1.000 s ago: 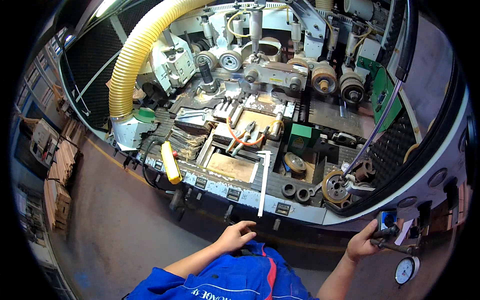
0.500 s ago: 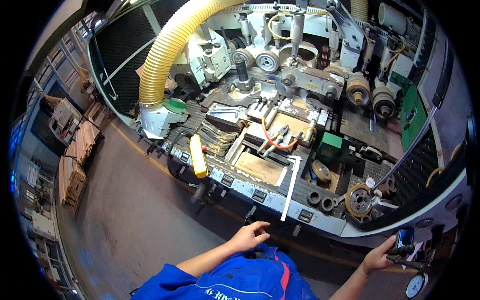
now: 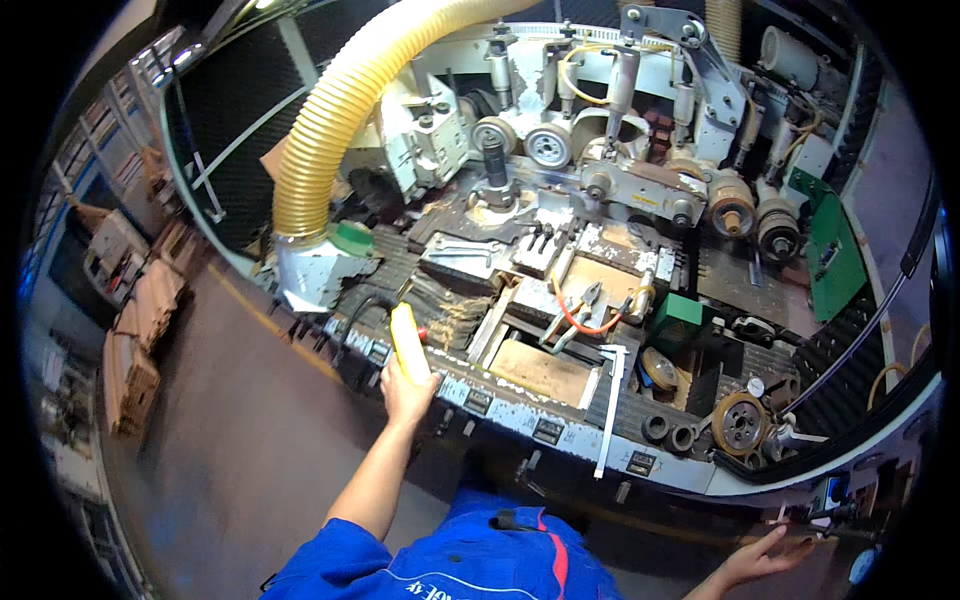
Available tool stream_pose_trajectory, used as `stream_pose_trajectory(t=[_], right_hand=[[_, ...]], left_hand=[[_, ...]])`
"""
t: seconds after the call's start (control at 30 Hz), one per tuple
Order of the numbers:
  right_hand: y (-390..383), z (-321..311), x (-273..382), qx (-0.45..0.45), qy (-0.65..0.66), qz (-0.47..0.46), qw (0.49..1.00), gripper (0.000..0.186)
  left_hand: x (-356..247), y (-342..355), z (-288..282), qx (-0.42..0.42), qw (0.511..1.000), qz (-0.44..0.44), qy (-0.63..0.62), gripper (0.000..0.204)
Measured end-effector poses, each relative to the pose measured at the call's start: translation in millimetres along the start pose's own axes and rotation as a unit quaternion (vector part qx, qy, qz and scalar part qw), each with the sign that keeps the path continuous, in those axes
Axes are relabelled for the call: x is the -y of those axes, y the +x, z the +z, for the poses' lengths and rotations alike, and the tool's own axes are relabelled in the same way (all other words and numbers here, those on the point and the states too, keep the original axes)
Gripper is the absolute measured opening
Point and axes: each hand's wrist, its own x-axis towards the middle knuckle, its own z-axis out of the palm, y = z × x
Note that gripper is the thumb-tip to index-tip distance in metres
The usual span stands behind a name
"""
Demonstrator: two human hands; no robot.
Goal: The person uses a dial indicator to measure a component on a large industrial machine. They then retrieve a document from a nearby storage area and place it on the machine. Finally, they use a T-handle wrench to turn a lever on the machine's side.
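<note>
My left hand (image 3: 406, 395) is closed around the lower end of a yellow control pendant (image 3: 408, 335) at the front edge of the machine. A red knob (image 3: 421, 334) shows on the pendant's right side, and a black cable curves beside it. At the lower right, my right hand (image 3: 762, 560) is held out with its fingers stretched and nothing in it. Nearest to it is the dark control panel (image 3: 835, 510). A caliper (image 3: 610, 415) lies across the machine's front ledge, between my two hands.
Pliers (image 3: 588, 300) with an orange hose lie on the bed, and wrenches (image 3: 460, 250) rest on a block. A yellow ribbed hose (image 3: 320, 130) arches overhead. Rollers (image 3: 730, 205) stand at the back right. Stacked wood strips (image 3: 140, 340) are on the floor at left.
My left hand has reached forward and left from in front of my body and taken hold of the pendant. My right hand has drawn down, away from the control panel, and opened. The view has shifted slightly.
</note>
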Motion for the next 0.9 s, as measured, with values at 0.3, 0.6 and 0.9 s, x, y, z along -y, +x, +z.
stream_pose_trajectory(t=[0.3, 0.6, 0.9], right_hand=[[-140, 27, 98, 0.080, 0.002, 0.109, 0.991, 0.065], [-209, 32, 200, 0.202, -0.081, 0.154, 0.964, 0.063], [-234, 55, 231, 0.236, -0.056, 0.146, 0.959, 0.064]], left_hand=[[35, 85, 24, 0.144, 0.975, -0.052, -0.158, 0.128], [78, 144, 8, 0.039, 0.922, -0.077, -0.378, 0.116], [69, 167, 30, 0.113, 0.926, -0.134, -0.334, 0.118]])
